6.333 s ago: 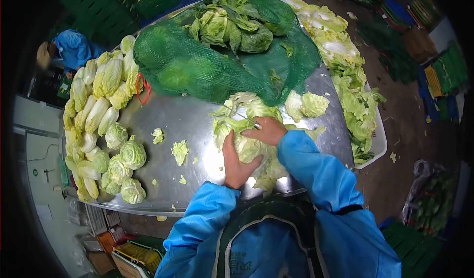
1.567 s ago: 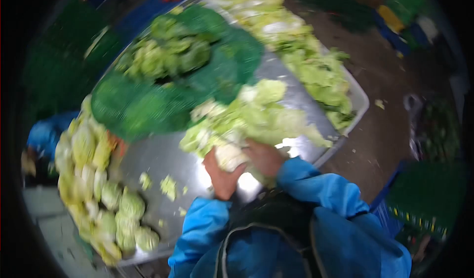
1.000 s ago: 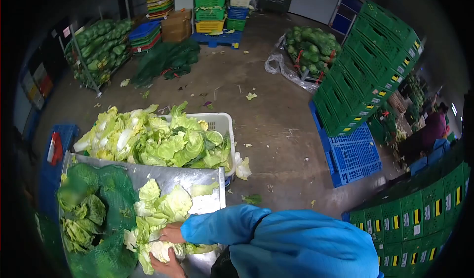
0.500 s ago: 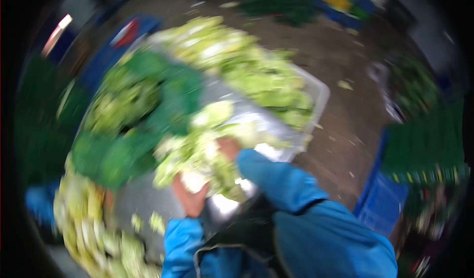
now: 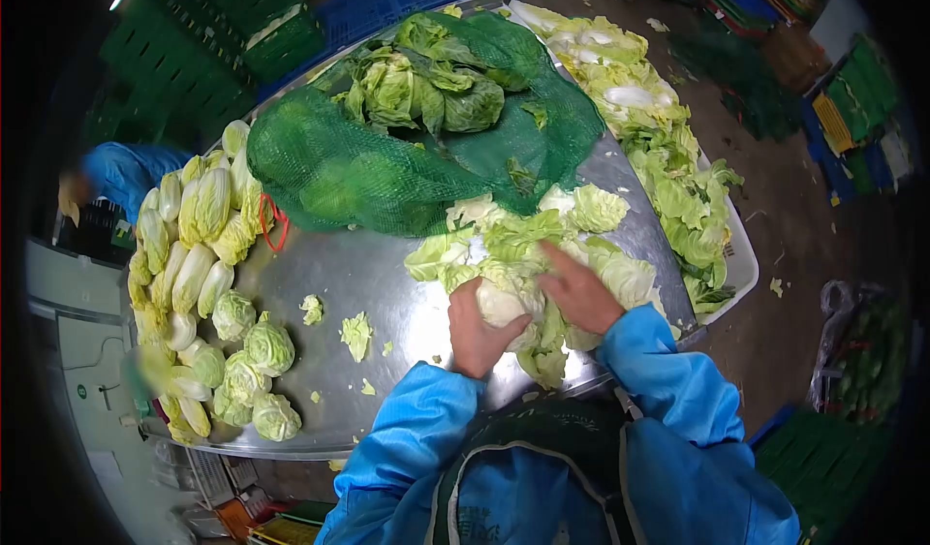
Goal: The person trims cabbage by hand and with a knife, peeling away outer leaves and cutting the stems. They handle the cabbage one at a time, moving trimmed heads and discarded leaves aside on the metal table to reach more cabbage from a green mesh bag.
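Observation:
A pale round cabbage (image 5: 508,298) sits among loose green leaves near the front edge of the metal table (image 5: 329,371). My left hand (image 5: 477,330) is wrapped round its left side, thumb at the front. On the right side, my right hand (image 5: 579,291) is over the leaves beside the cabbage, its fingers apart, the index finger pointing left. Loose leaves (image 5: 596,209) lie behind and to the right of it. Behind them is a green mesh net (image 5: 387,182) with cabbages inside and leafy cabbages (image 5: 417,90) at its opening.
Napa cabbages (image 5: 199,206) and several round cabbages (image 5: 268,348) line the table's left side. A white crate (image 5: 744,269) full of leaves stands along the right edge. At the far left is a person in a blue sleeve (image 5: 140,172). Green crates (image 5: 174,56) are stacked behind.
The camera view has turned, and the blur has cleared. My right hand has come away from the leaves it was against, its fingers now visible. My left hand stays at the cabbage.

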Demonstrator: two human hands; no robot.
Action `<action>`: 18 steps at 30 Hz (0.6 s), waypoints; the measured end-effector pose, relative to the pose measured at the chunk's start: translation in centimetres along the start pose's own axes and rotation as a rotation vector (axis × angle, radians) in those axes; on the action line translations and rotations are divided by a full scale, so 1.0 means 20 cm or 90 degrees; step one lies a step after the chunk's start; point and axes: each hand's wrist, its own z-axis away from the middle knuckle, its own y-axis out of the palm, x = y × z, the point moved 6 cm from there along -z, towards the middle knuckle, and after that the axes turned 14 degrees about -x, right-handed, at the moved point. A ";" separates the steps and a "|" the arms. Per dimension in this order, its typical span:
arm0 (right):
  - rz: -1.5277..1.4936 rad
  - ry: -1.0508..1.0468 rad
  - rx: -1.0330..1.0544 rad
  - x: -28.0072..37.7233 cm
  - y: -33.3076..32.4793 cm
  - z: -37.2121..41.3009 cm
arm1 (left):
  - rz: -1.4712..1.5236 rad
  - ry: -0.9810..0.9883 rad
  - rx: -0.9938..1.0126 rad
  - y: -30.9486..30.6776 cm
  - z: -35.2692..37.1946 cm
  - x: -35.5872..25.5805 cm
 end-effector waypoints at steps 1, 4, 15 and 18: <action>0.001 -0.076 0.134 0.05 0.09 0.03 | -0.001 0.033 0.015 0.00 0.00 -0.02; 0.126 -0.106 0.198 -0.07 0.25 0.03 | -0.007 0.002 0.040 0.00 0.00 -0.03; -0.035 0.400 0.340 -0.23 0.29 -0.04 | -0.040 0.038 0.047 -0.11 0.08 -0.01; 0.047 -0.017 0.245 -0.09 0.35 -0.03 | -0.109 0.027 0.012 -0.16 0.10 -0.03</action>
